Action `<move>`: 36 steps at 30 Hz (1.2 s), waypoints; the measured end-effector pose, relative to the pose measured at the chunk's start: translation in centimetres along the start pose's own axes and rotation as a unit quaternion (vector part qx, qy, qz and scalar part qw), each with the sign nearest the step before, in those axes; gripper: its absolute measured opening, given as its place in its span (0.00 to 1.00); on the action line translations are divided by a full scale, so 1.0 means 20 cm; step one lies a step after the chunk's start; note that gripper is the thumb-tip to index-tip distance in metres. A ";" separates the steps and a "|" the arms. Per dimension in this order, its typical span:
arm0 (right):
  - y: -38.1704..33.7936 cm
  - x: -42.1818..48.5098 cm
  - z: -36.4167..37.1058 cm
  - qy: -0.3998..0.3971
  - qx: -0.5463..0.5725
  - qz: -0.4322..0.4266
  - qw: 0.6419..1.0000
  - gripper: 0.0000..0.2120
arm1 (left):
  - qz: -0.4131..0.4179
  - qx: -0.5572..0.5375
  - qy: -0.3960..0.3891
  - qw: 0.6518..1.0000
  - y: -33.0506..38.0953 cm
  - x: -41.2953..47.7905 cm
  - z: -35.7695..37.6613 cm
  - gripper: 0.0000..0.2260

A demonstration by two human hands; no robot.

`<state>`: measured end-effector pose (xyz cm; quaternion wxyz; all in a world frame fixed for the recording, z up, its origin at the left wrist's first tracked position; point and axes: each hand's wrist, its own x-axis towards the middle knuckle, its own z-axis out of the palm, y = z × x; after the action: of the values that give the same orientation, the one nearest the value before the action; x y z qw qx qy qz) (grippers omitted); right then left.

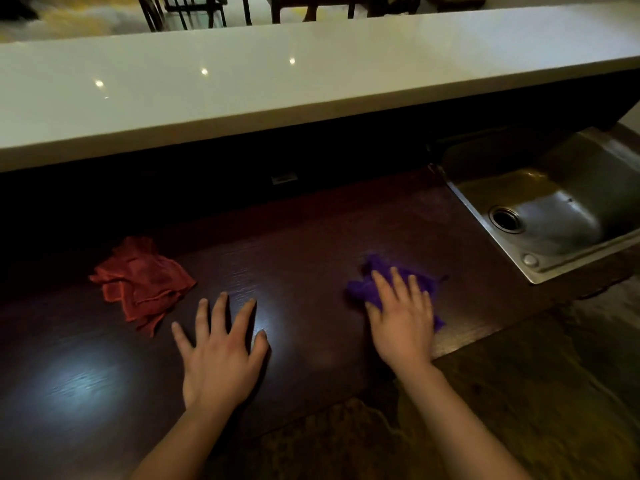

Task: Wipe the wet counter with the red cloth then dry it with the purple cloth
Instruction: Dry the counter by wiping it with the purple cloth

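Bare forearms reach in from the bottom edge of the head view, both hands stretched over a dark wooden counter (311, 237). The left hand (221, 355) lies flat on the wood with its fingers spread wide and nothing under or in it, a bright patch of reflected light just beyond its fingertips. The right hand (403, 320) rests palm down on the purple cloth (367, 289), fingers extended over the bunched fabric and pressing it to the counter; the cloth shows beyond the fingertips and at both sides of the hand. The red cloth (145, 282) lies crumpled on the counter to the left, just beyond and beside the left hand, untouched by it. A second sheen of light sits on the wood near the lower left. Set into the counter at the right is a steel sink (568, 209), its drain visible, well apart from the purple cloth. Above and behind the counter runs a white raised ledge (277, 84) with small light reflections, and chair legs (180, 12) stand past it.
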<state>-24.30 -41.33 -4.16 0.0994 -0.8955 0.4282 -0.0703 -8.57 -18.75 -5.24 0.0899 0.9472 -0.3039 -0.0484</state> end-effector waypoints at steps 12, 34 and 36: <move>0.49 0.26 -0.08 0.008 -0.008 0.023 1.000 0.27 | 0.001 0.005 0.007 1.000 0.00 -0.01 0.00 0.28; 0.21 0.35 -0.01 -0.016 -0.027 -0.062 0.998 0.27 | -0.064 0.009 0.004 0.998 0.17 0.06 0.04 0.30; 0.24 0.19 -0.02 -0.035 -0.026 -0.177 0.983 0.27 | -0.060 0.008 0.006 0.998 0.16 0.07 0.05 0.30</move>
<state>-25.68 -47.23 -4.80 0.0774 -0.9612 0.2610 -0.0441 -9.41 -22.29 -5.65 0.0810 0.9646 -0.2468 -0.0458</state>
